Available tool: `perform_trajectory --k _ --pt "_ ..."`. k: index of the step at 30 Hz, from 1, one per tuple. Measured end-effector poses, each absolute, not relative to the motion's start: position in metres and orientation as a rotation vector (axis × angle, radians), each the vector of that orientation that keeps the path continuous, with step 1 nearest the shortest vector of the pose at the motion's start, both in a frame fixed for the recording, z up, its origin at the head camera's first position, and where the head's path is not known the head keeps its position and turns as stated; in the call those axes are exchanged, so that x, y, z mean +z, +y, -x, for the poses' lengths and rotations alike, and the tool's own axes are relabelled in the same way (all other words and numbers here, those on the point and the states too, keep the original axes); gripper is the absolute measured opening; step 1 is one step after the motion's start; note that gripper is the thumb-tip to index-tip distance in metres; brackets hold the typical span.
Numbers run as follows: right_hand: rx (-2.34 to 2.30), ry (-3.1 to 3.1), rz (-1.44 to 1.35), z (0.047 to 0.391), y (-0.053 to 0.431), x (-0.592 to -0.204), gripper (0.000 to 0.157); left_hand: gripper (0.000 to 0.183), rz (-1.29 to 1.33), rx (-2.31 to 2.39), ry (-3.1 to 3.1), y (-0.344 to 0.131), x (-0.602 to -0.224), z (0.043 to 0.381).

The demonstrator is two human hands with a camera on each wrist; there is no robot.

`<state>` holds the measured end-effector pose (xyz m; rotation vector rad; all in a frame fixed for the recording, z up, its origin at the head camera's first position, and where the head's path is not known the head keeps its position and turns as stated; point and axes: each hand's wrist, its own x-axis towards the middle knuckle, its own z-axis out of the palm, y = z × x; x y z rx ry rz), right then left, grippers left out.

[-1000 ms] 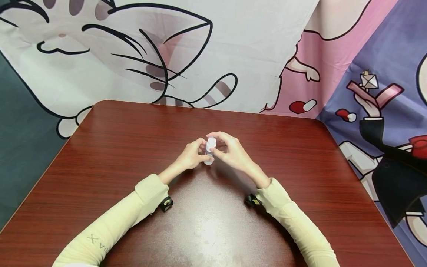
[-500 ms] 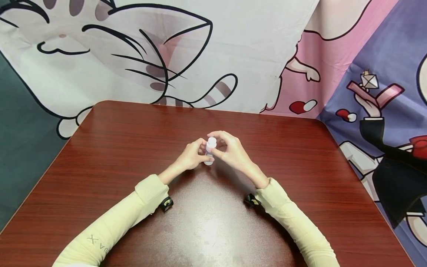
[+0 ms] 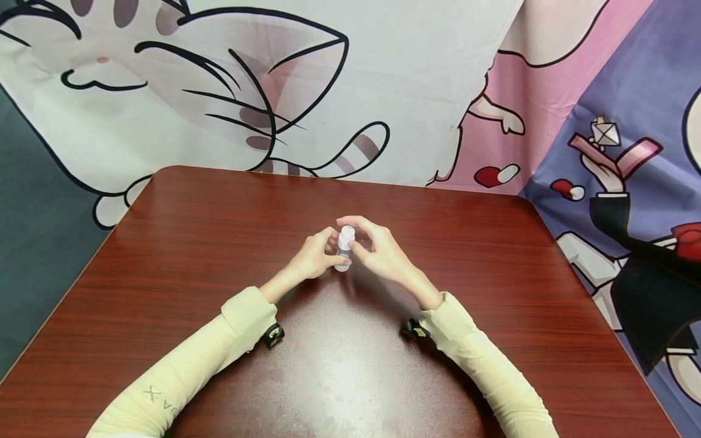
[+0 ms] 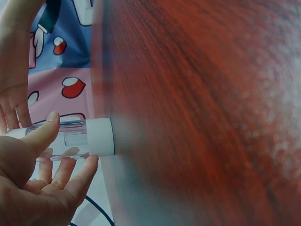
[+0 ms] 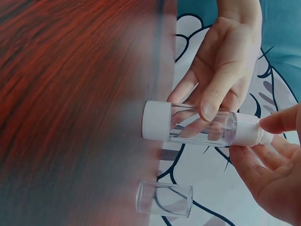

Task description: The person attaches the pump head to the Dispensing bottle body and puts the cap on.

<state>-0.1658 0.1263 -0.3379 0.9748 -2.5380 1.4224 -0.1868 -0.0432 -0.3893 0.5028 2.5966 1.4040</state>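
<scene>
A clear cylindrical pump bottle (image 5: 188,137) with a white base (image 5: 156,120) and a white top (image 3: 347,235) stands upright on the table between the hands. My left hand (image 3: 313,255) grips its clear body, thumb on the near side and fingers round the back. The right hand (image 3: 386,250) pinches the white collar (image 5: 245,130) below the nozzle between thumb and fingers. In the left wrist view, the left thumb hides part of the body. A small clear cap (image 5: 164,199) stands on the table beside the bottle; the right hand hides it in the head view.
The reddish-brown wooden table (image 3: 246,207) stretches out on all sides. Behind it hangs a cartoon cloth (image 3: 416,79). Black wrist cameras (image 3: 272,334) sit below both cuffs.
The right thumb and fingers have shifted slightly round the white collar, the thumb drawing back to the right. The left hand and bottle stay in place.
</scene>
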Motion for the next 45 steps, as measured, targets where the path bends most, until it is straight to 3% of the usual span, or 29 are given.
perform_trajectory --k 25,45 --pt "1.381 -2.498 -0.962 0.186 0.134 -0.369 0.035 0.04 -0.49 1.414 2.599 -0.043 -0.391 0.186" --pt "1.275 -2.458 -0.676 0.182 0.124 -0.373 0.028 0.038 -0.471 1.432 2.63 -0.038 -0.393 0.183"
